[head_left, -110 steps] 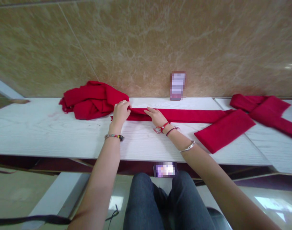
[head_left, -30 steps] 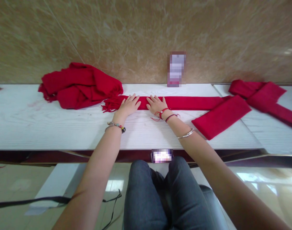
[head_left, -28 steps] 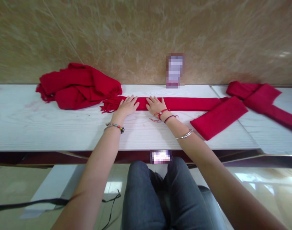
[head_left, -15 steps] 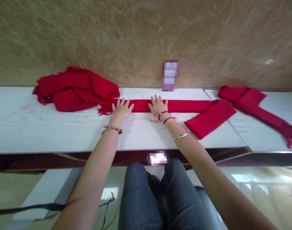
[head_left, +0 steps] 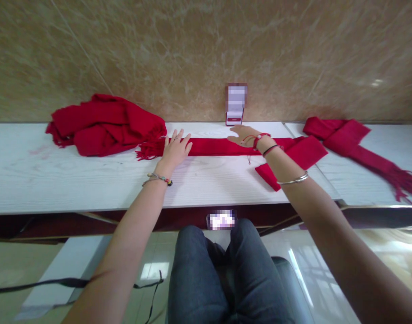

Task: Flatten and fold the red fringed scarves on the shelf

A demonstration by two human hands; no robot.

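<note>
A red scarf lies in a long narrow strip on the white table, its fringe at the left end and its right part bent over at an angle. My left hand rests on the strip near the fringe, fingers spread flat. Over the strip's right half is my right hand, turned sideways with thumb and fingers apart; I cannot tell whether it touches the cloth. My right forearm hides part of the bent section.
A crumpled heap of red scarves lies at the left. Another red fringed scarf is folded at the right. One phone leans on the marble wall; a second phone sits below the table edge.
My right hand has slid right along the scarf and turned sideways. My left hand stays near the fringe. The view has shifted slightly.
</note>
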